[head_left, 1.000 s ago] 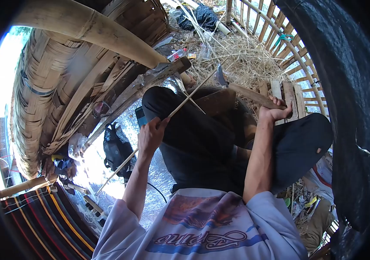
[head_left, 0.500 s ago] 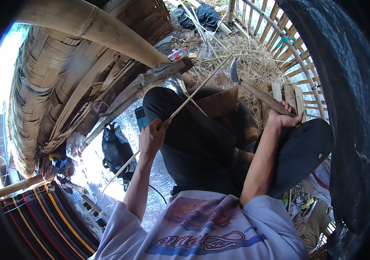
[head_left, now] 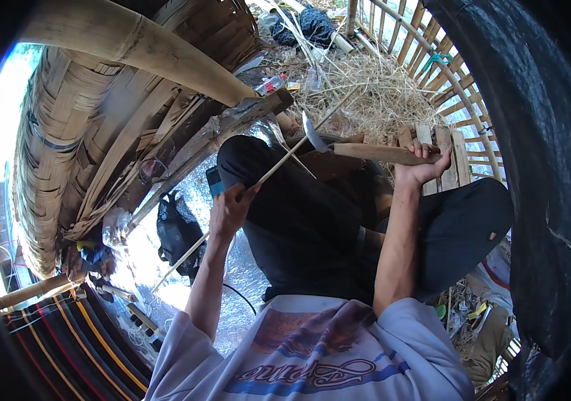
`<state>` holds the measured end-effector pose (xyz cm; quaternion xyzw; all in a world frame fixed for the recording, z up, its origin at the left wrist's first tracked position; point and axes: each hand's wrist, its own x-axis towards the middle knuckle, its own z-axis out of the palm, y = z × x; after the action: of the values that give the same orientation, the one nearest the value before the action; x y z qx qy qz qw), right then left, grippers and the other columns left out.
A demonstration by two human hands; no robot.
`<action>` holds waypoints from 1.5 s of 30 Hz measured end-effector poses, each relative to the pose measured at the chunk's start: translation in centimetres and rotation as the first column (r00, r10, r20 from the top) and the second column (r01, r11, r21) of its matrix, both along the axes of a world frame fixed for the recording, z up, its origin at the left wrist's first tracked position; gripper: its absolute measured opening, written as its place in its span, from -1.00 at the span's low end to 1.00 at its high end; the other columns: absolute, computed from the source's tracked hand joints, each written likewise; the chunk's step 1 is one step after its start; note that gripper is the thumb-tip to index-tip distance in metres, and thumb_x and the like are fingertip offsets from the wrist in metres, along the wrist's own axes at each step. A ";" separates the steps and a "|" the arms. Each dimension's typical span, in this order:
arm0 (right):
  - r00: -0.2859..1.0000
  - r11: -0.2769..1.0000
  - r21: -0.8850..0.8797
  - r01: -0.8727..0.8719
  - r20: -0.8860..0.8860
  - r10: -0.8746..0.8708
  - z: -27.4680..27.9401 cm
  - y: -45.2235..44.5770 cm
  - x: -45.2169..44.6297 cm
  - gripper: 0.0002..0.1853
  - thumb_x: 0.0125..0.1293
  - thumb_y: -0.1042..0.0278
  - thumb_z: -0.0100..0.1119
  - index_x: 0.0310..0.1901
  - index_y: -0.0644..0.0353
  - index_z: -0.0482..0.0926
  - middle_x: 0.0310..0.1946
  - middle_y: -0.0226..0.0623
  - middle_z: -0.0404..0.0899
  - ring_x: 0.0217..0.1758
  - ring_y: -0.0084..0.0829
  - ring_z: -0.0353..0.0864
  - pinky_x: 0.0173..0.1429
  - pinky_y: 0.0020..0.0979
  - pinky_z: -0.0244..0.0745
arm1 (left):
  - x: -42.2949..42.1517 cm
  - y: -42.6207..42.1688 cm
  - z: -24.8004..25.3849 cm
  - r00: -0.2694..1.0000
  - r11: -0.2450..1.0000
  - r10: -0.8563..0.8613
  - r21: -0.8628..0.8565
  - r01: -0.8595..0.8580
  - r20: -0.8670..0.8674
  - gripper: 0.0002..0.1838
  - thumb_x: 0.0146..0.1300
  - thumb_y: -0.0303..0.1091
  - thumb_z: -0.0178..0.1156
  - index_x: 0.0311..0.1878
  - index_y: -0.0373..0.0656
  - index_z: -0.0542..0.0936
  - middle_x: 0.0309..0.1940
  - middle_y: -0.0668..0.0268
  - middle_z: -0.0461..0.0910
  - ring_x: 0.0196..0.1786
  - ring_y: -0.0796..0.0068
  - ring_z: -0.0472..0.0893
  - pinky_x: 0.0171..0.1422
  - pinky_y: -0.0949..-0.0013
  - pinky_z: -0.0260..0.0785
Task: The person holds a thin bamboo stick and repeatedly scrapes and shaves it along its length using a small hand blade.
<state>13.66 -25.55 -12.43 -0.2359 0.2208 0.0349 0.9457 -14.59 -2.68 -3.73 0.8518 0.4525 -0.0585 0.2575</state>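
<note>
My left hand (head_left: pixel 231 206) is closed around a thin bamboo strip (head_left: pixel 279 164), beside my raised knee. The strip runs slantwise from the lower left, past the hand, up towards the straw. My right hand (head_left: pixel 422 164) grips the end of a long wooden handle belonging to a curved knife (head_left: pixel 372 153). That knife lies almost level, its hooked blade pointing left and crossing over the strip beyond my left hand. Whether blade and strip touch, I cannot tell. Below the knife is a brown wooden piece (head_left: pixel 336 168), partly hidden by the handle and my leg.
A thick bamboo pole (head_left: pixel 132 40) and woven bamboo panels stand at the left. Straw shavings (head_left: pixel 372 93) cover the ground ahead, by a slatted bamboo fence (head_left: pixel 463 87). A black bag (head_left: pixel 177 230) lies on the shiny sheet. Dark plastic sheeting (head_left: pixel 539 167) hangs at the right.
My right hand has moved up and slightly left. The knife has swung from a slant to nearly level, bringing its blade down and left to the strip. My left hand has barely shifted.
</note>
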 end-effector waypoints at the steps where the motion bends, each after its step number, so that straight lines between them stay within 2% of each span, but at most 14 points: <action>1: 1.000 1.000 0.003 -0.001 -0.003 0.001 -0.2 0.0 -0.2 -0.60 0.21 -0.11 0.04 -0.57 0.00 0.27 -0.76 -0.55 0.14 -0.66 -0.56 0.19 -0.40 -0.46 0.18 | 0.0 0.0 0.1 1.000 1.000 0.003 -0.005 -0.003 -0.016 -0.50 0.20 0.11 0.17 -0.47 -0.23 0.55 -0.63 0.08 0.52 -0.50 0.07 0.56 -0.35 0.16 0.32; 4: 0.988 0.990 0.035 0.139 -0.068 -0.137 0.2 0.2 -0.4 -0.60 0.23 -0.09 0.03 -0.59 -0.02 0.27 -0.76 -0.56 0.14 -0.68 -0.58 0.18 -0.43 -0.46 0.18 | -0.1 0.0 0.2 0.999 1.000 0.011 0.010 -0.011 -0.038 -0.49 0.20 0.12 0.16 -0.46 -0.23 0.56 -0.63 0.08 0.53 -0.49 0.05 0.56 -0.34 0.17 0.33; 6: 0.994 0.992 0.086 -0.097 -0.036 0.100 0.3 0.7 -1.4 -0.59 0.23 -0.09 0.02 -0.60 0.00 0.27 -0.76 -0.55 0.13 -0.66 -0.57 0.15 -0.41 -0.48 0.16 | 0.0 -0.1 -0.1 0.999 1.000 -0.001 0.016 0.001 -0.045 -0.49 0.20 0.13 0.16 -0.46 -0.23 0.56 -0.62 0.08 0.53 -0.48 0.04 0.57 -0.34 0.17 0.33; 10: 0.997 0.997 0.077 0.009 -0.073 -0.003 0.2 1.3 -1.6 -0.59 0.24 -0.09 0.04 -0.62 -0.03 0.31 -0.78 -0.58 0.11 -0.68 -0.62 0.15 -0.44 -0.51 0.17 | -0.2 0.0 -0.3 1.000 1.000 -0.001 0.021 0.002 -0.026 -0.48 0.20 0.13 0.15 -0.46 -0.23 0.56 -0.62 0.07 0.54 -0.46 0.02 0.57 -0.33 0.16 0.34; 14: 0.958 0.954 0.087 -0.287 0.024 0.286 0.2 1.5 -3.0 -0.57 0.23 -0.11 0.04 -0.64 -0.02 0.31 -0.78 -0.58 0.14 -0.67 -0.62 0.16 -0.43 -0.53 0.18 | 0.0 0.0 -0.2 1.000 0.999 0.018 -0.029 -0.018 -0.004 -0.49 0.21 0.13 0.15 -0.47 -0.23 0.57 -0.61 0.07 0.54 -0.45 0.01 0.57 -0.32 0.14 0.34; 18: 0.999 0.994 0.111 -0.015 -0.041 0.020 -0.5 1.7 -2.3 -0.59 0.27 -0.08 -0.01 -0.61 0.01 0.31 -0.78 -0.54 0.11 -0.70 -0.59 0.13 -0.48 -0.49 0.13 | -0.2 0.2 -0.3 0.999 1.000 0.016 0.006 -0.015 -0.036 -0.49 0.21 0.12 0.15 -0.46 -0.23 0.57 -0.60 0.07 0.54 -0.45 0.01 0.57 -0.32 0.15 0.33; 24: 0.962 0.961 0.065 -0.270 -0.013 0.271 1.1 2.4 -3.3 -0.58 0.21 -0.09 0.06 -0.64 0.00 0.29 -0.78 -0.56 0.13 -0.70 -0.61 0.17 -0.42 -0.49 0.21 | -0.1 0.0 -0.2 0.999 0.999 0.032 -0.020 -0.033 -0.043 -0.49 0.21 0.13 0.15 -0.46 -0.22 0.57 -0.59 0.06 0.55 -0.46 0.02 0.57 -0.33 0.14 0.33; 26: 0.994 0.997 0.077 0.025 -0.108 -0.016 0.5 1.7 -2.3 -0.60 0.21 -0.08 0.06 -0.59 0.02 0.31 -0.77 -0.55 0.10 -0.70 -0.61 0.14 -0.48 -0.51 0.15 | -0.2 -0.2 -0.5 1.000 0.999 0.021 0.044 -0.020 -0.011 -0.49 0.21 0.13 0.15 -0.46 -0.22 0.57 -0.59 0.06 0.55 -0.46 0.04 0.57 -0.34 0.14 0.33; 30: 0.949 0.948 0.041 -0.316 0.010 0.315 1.6 2.5 -4.0 -0.60 0.21 -0.08 0.07 -0.59 0.01 0.31 -0.77 -0.55 0.10 -0.69 -0.61 0.13 -0.48 -0.52 0.15 | 0.2 -0.2 -0.6 1.000 1.000 0.021 0.006 -0.021 -0.006 -0.49 0.21 0.12 0.15 -0.47 -0.23 0.57 -0.60 0.06 0.55 -0.46 0.04 0.57 -0.35 0.14 0.32; 34: 0.996 0.993 0.117 -0.002 -0.089 0.012 0.0 1.5 -2.2 -0.61 0.25 -0.06 0.02 -0.56 0.04 0.34 -0.78 -0.53 0.11 -0.69 -0.57 0.14 -0.46 -0.49 0.15 | -0.2 -0.2 -0.3 1.000 0.999 0.004 0.049 -0.004 -0.007 -0.49 0.22 0.12 0.14 -0.47 -0.22 0.57 -0.62 0.07 0.54 -0.48 0.04 0.57 -0.35 0.15 0.32; 36: 0.998 0.993 0.110 -0.041 -0.048 0.047 -0.2 1.4 -3.1 -0.61 0.25 -0.04 0.02 -0.59 0.03 0.29 -0.77 -0.53 0.11 -0.68 -0.58 0.15 -0.45 -0.49 0.17 | 0.1 -0.5 -0.3 1.000 0.998 0.000 0.061 0.000 0.004 -0.49 0.22 0.12 0.14 -0.48 -0.23 0.56 -0.63 0.07 0.53 -0.47 0.03 0.57 -0.35 0.14 0.32; 38: 0.935 0.934 0.051 -0.353 -0.003 0.354 1.9 2.6 -4.4 -0.59 0.26 -0.04 0.00 -0.62 0.00 0.22 -0.75 -0.52 0.12 -0.66 -0.59 0.17 -0.44 -0.49 0.18 | 0.5 -0.5 0.0 1.000 1.000 0.006 0.018 -0.006 0.006 -0.48 0.22 0.13 0.13 -0.49 -0.23 0.55 -0.63 0.07 0.53 -0.47 0.02 0.57 -0.35 0.13 0.32; 42: 0.992 0.992 0.117 -0.041 -0.117 0.055 0.5 2.1 -2.9 -0.63 0.21 -0.03 0.08 -0.57 0.02 0.31 -0.76 -0.57 0.10 -0.69 -0.63 0.15 -0.48 -0.53 0.16 | 0.3 -0.6 0.2 0.999 0.999 0.021 0.048 -0.020 -0.033 -0.48 0.22 0.12 0.14 -0.50 -0.23 0.53 -0.65 0.08 0.51 -0.48 0.02 0.56 -0.37 0.14 0.32; 45: 0.982 0.983 0.062 -0.171 -0.074 0.175 1.0 2.3 -3.9 -0.63 0.22 -0.02 0.06 -0.57 0.02 0.29 -0.76 -0.56 0.12 -0.68 -0.63 0.18 -0.48 -0.53 0.18 | 0.1 -0.3 -0.5 1.000 0.999 0.005 0.051 -0.004 -0.010 -0.48 0.22 0.11 0.14 -0.51 -0.23 0.53 -0.65 0.07 0.51 -0.49 0.01 0.55 -0.37 0.14 0.31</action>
<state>9.74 -23.29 -11.41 -0.2261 0.2357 0.1325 0.9358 -14.53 -2.98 -4.22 0.8569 0.4570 -0.0505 0.2333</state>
